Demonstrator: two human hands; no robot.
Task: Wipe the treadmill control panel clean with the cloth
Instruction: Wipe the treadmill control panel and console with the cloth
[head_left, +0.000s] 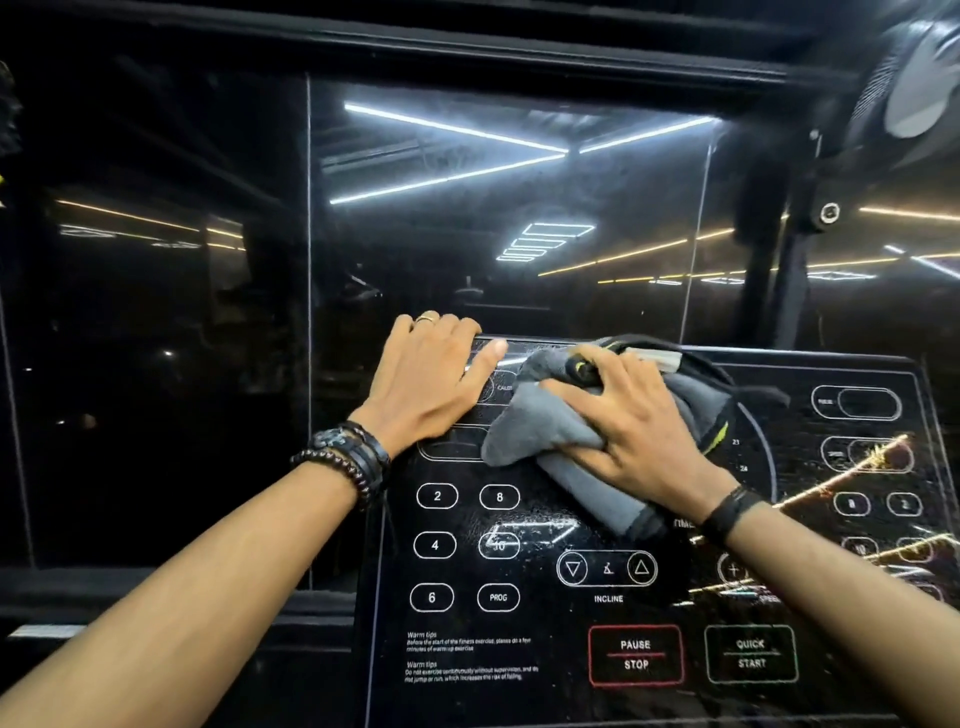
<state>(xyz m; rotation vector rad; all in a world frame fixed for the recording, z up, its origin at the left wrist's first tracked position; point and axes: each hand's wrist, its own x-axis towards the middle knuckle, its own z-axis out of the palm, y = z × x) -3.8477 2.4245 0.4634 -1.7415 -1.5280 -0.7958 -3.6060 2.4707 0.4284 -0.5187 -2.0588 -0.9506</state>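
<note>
The black glossy treadmill control panel (519, 623) fills the lower right, with white number buttons, INCLINE arrows, a red PAUSE STOP button and a green QUICK START button. A bunched grey cloth (540, 431) with a dark, yellow-trimmed part lies on the panel's upper middle. My right hand (634, 431) lies on top of the cloth, fingers spread and curled into its folds. My left hand (431, 379) rests on the panel's top left corner, its fingers hooked over the top edge and the thumb stretched toward the cloth.
A dark glass wall (467, 208) stands right behind the panel, reflecting ceiling light strips. A fan on a black pole (914, 93) is at the upper right. Wet streaks shine on the panel near the 10 button (498, 545).
</note>
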